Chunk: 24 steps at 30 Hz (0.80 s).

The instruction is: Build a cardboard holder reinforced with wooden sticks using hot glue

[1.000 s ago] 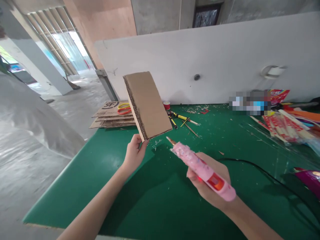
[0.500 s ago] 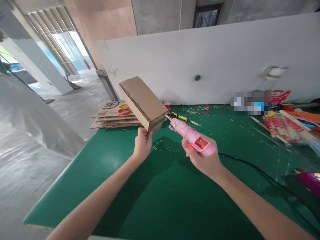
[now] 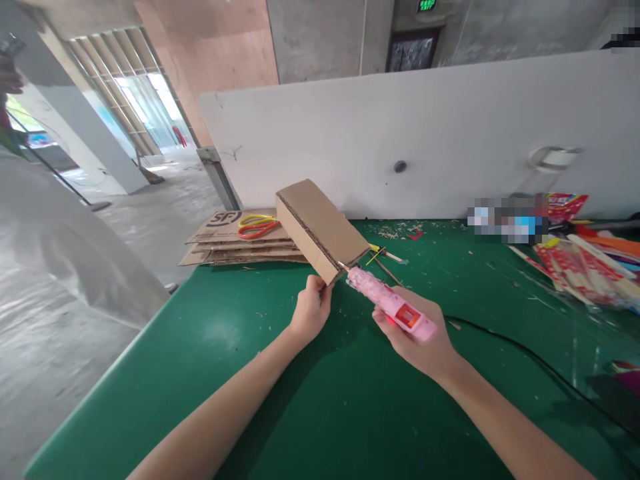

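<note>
My left hand [image 3: 313, 308] pinches the near lower corner of a brown cardboard box [image 3: 325, 220], which is tilted above the table. In my right hand [image 3: 420, 333] is a pink hot glue gun [image 3: 390, 301], its fingers wrapped round the handle. The gun's metal nozzle is at the box's near edge; whether it touches cannot be made out. A black cord [image 3: 520, 347] runs from behind my right hand to the right. The underside of the box is hidden.
Flattened cardboard [image 3: 215, 245] is stacked behind left, with red-and-yellow-handled scissors [image 3: 257, 227] on top. Packs of sticks [image 3: 575, 267] lie on the green table [image 3: 240, 393] at right. A white panel [image 3: 310, 133] stands behind. A person in pale clothing [image 3: 75, 247] is at left.
The box and both hands have shifted right and slightly down in view. The glue gun's nozzle has moved from the box's right corner along its near edge, closer to my left hand.
</note>
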{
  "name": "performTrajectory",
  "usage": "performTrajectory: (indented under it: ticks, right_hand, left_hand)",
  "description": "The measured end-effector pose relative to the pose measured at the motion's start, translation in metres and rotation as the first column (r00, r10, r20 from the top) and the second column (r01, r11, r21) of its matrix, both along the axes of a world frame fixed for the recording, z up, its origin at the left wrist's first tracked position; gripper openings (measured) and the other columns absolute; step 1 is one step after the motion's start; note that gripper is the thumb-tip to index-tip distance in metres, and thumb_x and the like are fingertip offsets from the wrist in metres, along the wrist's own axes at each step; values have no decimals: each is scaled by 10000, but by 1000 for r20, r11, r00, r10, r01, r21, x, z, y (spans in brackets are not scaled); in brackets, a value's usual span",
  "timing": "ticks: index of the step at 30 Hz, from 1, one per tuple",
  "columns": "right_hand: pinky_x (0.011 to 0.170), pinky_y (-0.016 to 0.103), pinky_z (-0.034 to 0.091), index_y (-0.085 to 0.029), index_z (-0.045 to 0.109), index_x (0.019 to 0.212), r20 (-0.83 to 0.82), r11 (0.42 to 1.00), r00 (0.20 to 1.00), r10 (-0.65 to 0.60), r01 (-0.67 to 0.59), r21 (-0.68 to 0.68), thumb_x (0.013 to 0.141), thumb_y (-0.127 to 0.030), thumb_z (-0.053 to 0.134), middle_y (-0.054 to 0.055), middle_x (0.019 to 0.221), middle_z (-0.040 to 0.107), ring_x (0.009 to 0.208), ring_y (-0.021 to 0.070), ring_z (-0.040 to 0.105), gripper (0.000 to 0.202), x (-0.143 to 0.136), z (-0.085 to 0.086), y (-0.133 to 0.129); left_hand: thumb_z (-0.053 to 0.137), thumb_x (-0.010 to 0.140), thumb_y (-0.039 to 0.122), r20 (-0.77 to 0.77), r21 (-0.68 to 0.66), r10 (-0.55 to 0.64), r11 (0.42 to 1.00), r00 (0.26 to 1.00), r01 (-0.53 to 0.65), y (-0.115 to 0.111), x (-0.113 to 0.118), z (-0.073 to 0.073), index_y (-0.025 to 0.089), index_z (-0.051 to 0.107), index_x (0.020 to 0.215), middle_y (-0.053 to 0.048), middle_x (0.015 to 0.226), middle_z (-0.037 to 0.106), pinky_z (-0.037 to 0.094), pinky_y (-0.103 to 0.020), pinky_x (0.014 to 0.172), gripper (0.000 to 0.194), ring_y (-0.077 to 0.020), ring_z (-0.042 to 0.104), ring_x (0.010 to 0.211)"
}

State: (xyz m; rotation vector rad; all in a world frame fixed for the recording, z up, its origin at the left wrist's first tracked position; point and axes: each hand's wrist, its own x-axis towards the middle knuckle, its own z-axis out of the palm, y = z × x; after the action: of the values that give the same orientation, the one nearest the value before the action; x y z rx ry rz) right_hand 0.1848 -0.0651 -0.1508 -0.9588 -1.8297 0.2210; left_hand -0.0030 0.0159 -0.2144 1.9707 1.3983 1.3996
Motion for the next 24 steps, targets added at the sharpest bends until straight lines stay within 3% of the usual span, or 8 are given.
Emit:
performTrajectory:
  ticks: [24]
  right_hand:
    - [516, 223, 345, -202, 436, 704, 21, 999, 1000, 9, -9, 32, 846, -231, 597, -33, 635, 465, 565, 89, 442, 216, 4, -2, 0]
  left_hand:
    - [469, 851, 313, -18, -8, 17, 1000, 1000, -17, 1, 1, -1, 232, 338, 778, 25, 601, 534, 346, -218, 492, 170, -134, 512, 488]
